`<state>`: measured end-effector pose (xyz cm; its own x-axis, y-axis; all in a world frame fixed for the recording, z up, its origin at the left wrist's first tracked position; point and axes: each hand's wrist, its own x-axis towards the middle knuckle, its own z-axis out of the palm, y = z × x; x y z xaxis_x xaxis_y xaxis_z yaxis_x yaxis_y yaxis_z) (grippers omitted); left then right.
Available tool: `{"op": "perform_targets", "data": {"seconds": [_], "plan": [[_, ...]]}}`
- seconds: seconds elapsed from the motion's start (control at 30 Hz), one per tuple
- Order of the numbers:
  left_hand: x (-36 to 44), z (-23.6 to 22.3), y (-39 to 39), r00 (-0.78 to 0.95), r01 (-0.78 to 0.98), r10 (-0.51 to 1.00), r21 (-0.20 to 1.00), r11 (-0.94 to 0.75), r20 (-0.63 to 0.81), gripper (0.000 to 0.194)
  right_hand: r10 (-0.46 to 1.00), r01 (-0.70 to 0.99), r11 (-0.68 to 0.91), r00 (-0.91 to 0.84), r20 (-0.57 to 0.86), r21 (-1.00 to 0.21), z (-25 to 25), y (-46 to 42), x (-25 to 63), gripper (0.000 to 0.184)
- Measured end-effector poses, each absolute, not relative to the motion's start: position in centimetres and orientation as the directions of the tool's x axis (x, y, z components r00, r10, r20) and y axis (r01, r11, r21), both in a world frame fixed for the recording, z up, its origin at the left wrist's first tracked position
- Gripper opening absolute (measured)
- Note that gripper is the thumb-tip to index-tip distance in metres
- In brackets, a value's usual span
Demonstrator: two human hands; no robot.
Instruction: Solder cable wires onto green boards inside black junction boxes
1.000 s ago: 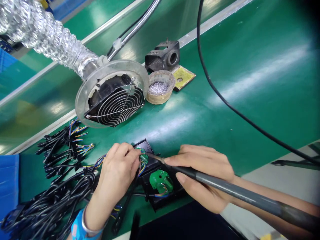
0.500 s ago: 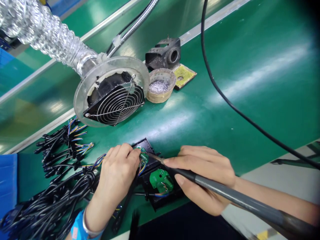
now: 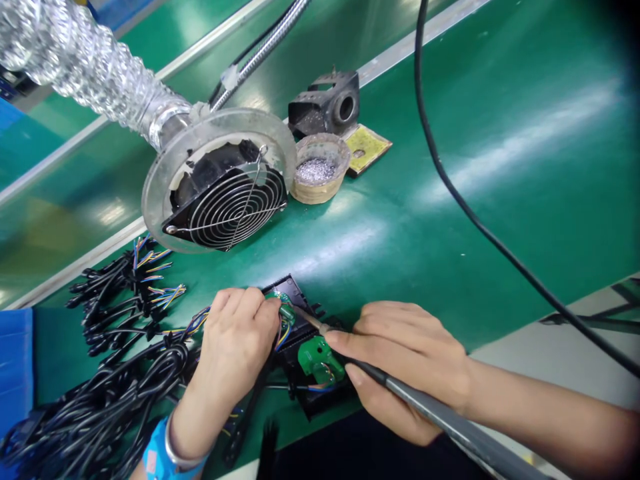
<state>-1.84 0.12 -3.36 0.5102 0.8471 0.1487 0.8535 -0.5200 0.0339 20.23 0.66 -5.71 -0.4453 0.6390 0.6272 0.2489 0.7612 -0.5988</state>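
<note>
My left hand [image 3: 240, 337] is closed in a pinch at the edge of a small green circuit board [image 3: 287, 312], on a thin wire that the fingertips mostly hide. Coloured wires [image 3: 284, 337] loop below that board. Held like a pen, a soldering iron [image 3: 373, 373] lies in my right hand [image 3: 407, 363], its tip pointing left at the board. Under both is an open black plastic housing [image 3: 300, 293]. A second green board [image 3: 317, 360], with wires attached, sits in the housing's nearer part, just below the iron.
A fume extractor [image 3: 227, 200] on a foil duct hangs over the bench. Beyond stand a bowl of solder bits [image 3: 320, 190], an iron stand [image 3: 325, 107] and a yellow sponge [image 3: 367, 150]. Black cables [image 3: 125, 393] pile up at left beside a blue bin [image 3: 17, 360]. A black cord [image 3: 470, 217] crosses the right side.
The soldering iron's handle has swung downward with my right hand, and its tip stays near the small board. My left hand has hardly moved. The view has shifted slightly.
</note>
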Motion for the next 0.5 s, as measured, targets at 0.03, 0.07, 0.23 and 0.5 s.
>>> {"op": "perform_targets", "data": {"seconds": [0.03,0.07,0.23,0.5], "plan": [[-1.9,-3.4,0.1,0.513,0.851,0.845,0.037,-0.523,0.151,0.018,0.637,0.253,0.763,-0.451,0.625,-0.595,-5.7,0.6,20.3,0.029],[-1.9,-3.4,0.1,0.514,0.851,0.845,0.038,-0.524,0.151,0.018,0.644,0.260,0.758,-0.447,0.621,-0.599,-5.7,0.5,20.3,0.029],[-1.9,-3.4,0.1,0.514,0.851,0.845,0.041,-0.524,0.150,0.019,0.708,0.313,0.703,-0.392,0.587,-0.639,-5.1,0.0,21.1,0.030],[-1.9,-3.5,0.0,0.510,0.855,0.849,0.027,-0.518,0.135,0.019,0.759,0.330,0.650,-0.241,0.605,-0.685,-5.6,0.3,21.3,0.039]]}}
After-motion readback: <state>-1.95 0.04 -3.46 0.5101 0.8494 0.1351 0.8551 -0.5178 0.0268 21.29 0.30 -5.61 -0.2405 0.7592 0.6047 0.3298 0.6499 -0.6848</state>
